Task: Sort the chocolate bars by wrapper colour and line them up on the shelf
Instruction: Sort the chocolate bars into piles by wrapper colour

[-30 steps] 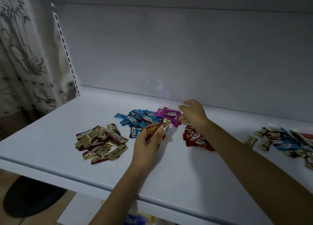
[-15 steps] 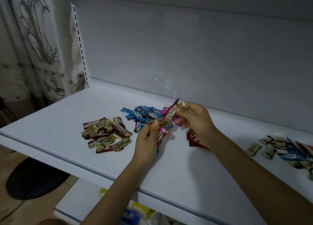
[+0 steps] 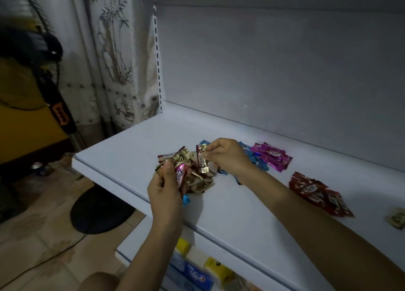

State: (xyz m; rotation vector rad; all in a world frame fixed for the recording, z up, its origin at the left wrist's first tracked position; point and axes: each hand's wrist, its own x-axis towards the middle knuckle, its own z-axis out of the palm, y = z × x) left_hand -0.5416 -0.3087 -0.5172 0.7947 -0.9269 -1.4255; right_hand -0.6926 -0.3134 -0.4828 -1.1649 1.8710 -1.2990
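Observation:
On the white shelf (image 3: 241, 214) lie sorted heaps of small chocolate bars: a gold-and-brown heap (image 3: 197, 181), a blue heap (image 3: 254, 159) partly hidden behind my right wrist, a pink heap (image 3: 271, 157) and a red heap (image 3: 317, 194). My left hand (image 3: 166, 192) grips a bunch of mixed bars (image 3: 180, 174), a pink one and a blue one showing. My right hand (image 3: 225, 157) pinches a gold-and-brown bar (image 3: 201, 161) upright just above the gold-and-brown heap.
One loose gold bar (image 3: 395, 219) lies at the right edge. A standing fan (image 3: 52, 98) with a round base (image 3: 98, 211) is on the floor to the left. Boxed goods (image 3: 197, 273) fill the lower shelf. The shelf's back wall rises behind the heaps.
My right hand has drawn one gold-and-brown bar out of my left hand's bunch and carried it left, from the pink heap to over the gold-and-brown heap. Both hands and my view shifted left.

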